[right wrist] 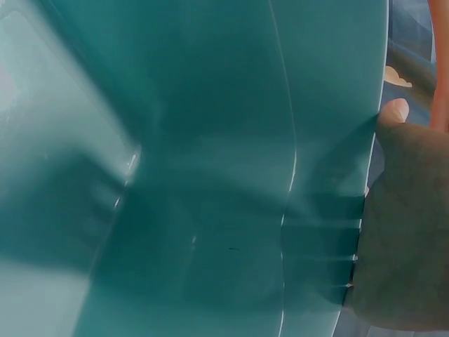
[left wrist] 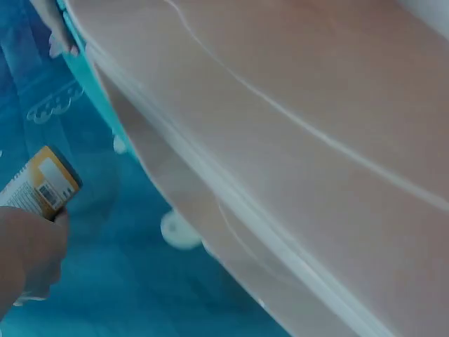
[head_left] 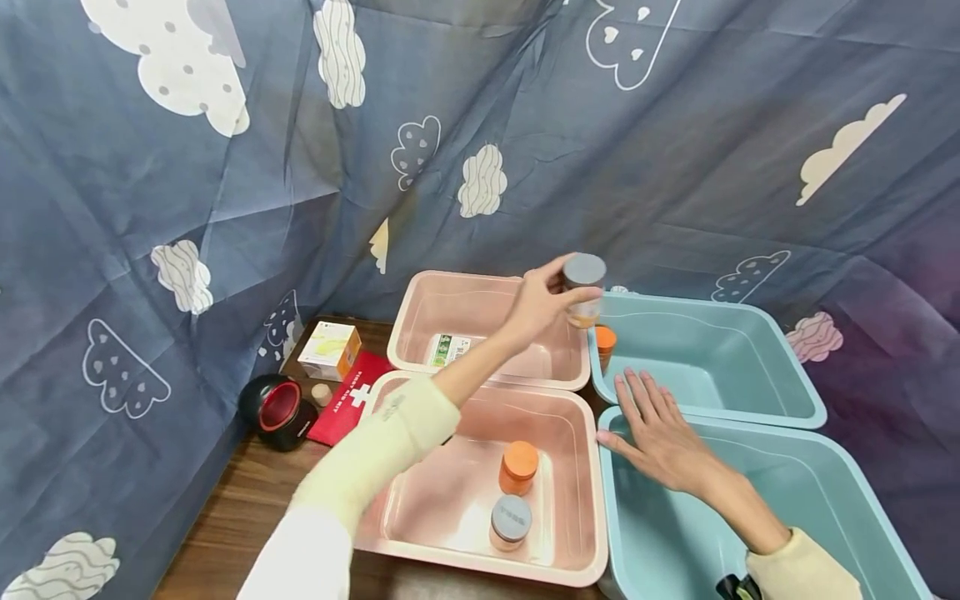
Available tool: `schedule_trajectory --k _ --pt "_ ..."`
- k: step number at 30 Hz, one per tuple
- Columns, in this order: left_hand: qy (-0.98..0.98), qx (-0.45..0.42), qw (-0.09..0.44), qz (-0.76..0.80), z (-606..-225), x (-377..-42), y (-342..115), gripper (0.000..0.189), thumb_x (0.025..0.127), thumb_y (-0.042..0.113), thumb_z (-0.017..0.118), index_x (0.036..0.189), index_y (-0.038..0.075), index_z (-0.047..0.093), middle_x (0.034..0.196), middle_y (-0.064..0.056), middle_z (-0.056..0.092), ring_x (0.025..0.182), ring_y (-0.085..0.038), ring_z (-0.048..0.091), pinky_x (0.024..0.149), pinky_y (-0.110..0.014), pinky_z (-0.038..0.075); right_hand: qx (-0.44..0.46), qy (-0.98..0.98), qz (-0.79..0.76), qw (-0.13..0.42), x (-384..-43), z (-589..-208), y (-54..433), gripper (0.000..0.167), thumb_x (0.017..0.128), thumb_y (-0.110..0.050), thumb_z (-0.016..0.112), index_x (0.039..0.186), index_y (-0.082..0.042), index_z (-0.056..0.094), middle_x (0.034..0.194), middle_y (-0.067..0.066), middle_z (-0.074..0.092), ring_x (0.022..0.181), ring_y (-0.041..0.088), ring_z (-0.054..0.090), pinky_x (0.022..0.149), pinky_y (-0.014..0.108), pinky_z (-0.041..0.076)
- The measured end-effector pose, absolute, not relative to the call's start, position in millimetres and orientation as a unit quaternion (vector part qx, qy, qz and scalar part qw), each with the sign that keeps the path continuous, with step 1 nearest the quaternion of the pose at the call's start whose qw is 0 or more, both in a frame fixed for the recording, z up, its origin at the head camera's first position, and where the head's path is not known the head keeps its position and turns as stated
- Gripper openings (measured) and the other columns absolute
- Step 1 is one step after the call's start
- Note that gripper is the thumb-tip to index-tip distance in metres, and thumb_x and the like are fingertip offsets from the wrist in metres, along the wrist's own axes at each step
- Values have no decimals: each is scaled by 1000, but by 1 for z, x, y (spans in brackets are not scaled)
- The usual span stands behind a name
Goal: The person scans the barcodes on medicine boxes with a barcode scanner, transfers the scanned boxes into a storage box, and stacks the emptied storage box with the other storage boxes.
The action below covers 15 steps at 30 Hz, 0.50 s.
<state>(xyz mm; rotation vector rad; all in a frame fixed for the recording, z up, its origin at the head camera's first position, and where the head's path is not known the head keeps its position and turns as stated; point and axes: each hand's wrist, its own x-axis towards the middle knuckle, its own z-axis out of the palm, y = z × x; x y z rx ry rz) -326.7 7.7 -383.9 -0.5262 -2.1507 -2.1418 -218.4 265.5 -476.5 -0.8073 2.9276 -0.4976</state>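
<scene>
My left hand grips a grey-lidded jar by its side, raised over the far right corner of the back pink bin. In the left wrist view that jar shows a yellow and white label with a barcode. Fingers spread straight, my right hand lies over the near rim of the front blue bin, holding nothing. An orange-lidded jar stands in the left corner of the back blue bin. In the front pink bin are an orange jar and another grey-lidded jar.
A white and green labelled packet lies in the back pink bin. Left of the bins are a yellow-white box, a red first aid pouch, a small round beige item and a black-and-red round object. A patterned curtain hangs behind.
</scene>
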Motion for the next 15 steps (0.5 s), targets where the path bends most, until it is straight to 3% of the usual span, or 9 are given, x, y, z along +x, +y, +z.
schedule_trajectory --k 4,7,12,15 --pt "-709 -176 -5 -683 -394 -334 46 60 99 15 83 155 7 60 139 -17 73 112 -8 72 90 -16 56 -255 955 -143 56 -223 -477 265 101 110 -62 56 176 -4 7 183 27 2 168 51 0 130 75 8" --pt "-746 -160 -26 -646 -404 -339 70 64 101 24 83 157 5 57 137 -15 73 114 -13 73 88 -18 57 -252 955 -134 77 -221 -469 262 101 110 -62 55 175 -1 8 182 29 3 168 53 1 129 75 8" --pt "-803 -127 -59 -579 -417 -345 102 79 100 34 83 165 5 48 145 -14 70 130 -25 70 99 -27 59 -251 955 -137 75 -217 -468 261 100 110 -62 54 174 3 13 181 31 6 167 54 4 128 77 9" --pt "-812 -112 -77 -568 -424 -346 115 78 99 34 84 165 10 50 150 -13 68 135 -25 68 104 -30 59 -252 955 -144 64 -215 -467 261 99 110 -61 56 173 3 16 180 31 10 167 54 6 128 77 10"
